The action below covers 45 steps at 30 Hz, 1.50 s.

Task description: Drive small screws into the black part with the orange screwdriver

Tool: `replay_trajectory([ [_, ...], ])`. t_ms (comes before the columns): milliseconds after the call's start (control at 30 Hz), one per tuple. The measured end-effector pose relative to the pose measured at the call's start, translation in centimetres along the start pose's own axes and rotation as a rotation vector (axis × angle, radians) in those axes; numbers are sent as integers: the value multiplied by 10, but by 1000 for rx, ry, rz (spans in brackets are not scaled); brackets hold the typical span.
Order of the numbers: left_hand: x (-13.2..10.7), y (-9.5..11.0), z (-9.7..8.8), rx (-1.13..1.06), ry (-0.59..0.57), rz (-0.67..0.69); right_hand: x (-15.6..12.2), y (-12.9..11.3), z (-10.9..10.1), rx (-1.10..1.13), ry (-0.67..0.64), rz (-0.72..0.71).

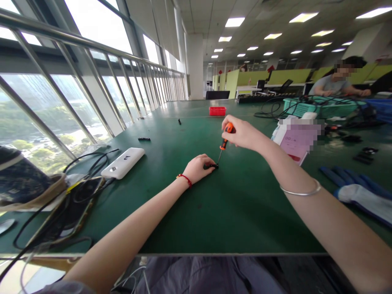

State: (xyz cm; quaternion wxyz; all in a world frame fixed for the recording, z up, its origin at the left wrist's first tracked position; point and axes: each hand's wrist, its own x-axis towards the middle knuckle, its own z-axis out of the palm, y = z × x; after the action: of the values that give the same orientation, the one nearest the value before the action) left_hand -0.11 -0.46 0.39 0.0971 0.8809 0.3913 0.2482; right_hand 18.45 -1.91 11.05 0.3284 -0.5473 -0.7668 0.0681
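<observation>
My right hand (pixel 240 131) is closed around the orange and black handle of a screwdriver (pixel 225 141). Its thin shaft slants down to the end of a small black part (pixel 211 166) lying on the green table (pixel 196 220). With fingers and thumb, my left hand (pixel 198 169) pinches that part and holds it against the tabletop. The screwdriver tip meets the part's right end; whether a screw sits there is too small to see. My left fingers partly cover the black part.
A white power bank (pixel 124 163), black cables and a phone (pixel 73 212) lie at left. Small black pieces (pixel 144 139) and a red bin (pixel 217 111) are farther back. On the right are a pink-screened device (pixel 295 141), blue-white gloves (pixel 364 196), a green basket (pixel 324 107) and a seated person (pixel 332 83).
</observation>
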Motion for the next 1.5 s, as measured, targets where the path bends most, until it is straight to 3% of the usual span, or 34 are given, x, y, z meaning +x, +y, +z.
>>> replay_trajectory([
  [67, -1, 1, -1, 40, 9, -3, 6, -7, -9, 3, -177, 47],
  [100, -1, 1, -3, 68, 16, -11, 8, -11, -12, -21, -204, 60],
  [267, -4, 0, -8, 74, 11, -54, 10, -20, -19, -118, -136, -9],
  [467, -1, -6, -4, -26, 22, -91, 12, -15, -25, -129, -263, 92],
  [633, 0, -8, -4, -46, 12, -106, 11, -15, -26, -211, -207, -16],
  [833, 0, -8, -5, -56, 13, -88, 10, -17, -27, -123, -318, 30],
  [967, 1, -9, -4, -66, 10, -89, 10, -15, -27, -170, -244, -12],
  [1167, 2, -11, -3, -94, 5, -91, 10, -14, -28, -205, -292, 40],
  [1333, 2, -9, -4, -102, 5, -96, 9, -12, -25, -211, -197, -13],
  [1500, 2, -11, -3, -106, 11, -95, 7, -16, -29, -176, -321, 61],
])
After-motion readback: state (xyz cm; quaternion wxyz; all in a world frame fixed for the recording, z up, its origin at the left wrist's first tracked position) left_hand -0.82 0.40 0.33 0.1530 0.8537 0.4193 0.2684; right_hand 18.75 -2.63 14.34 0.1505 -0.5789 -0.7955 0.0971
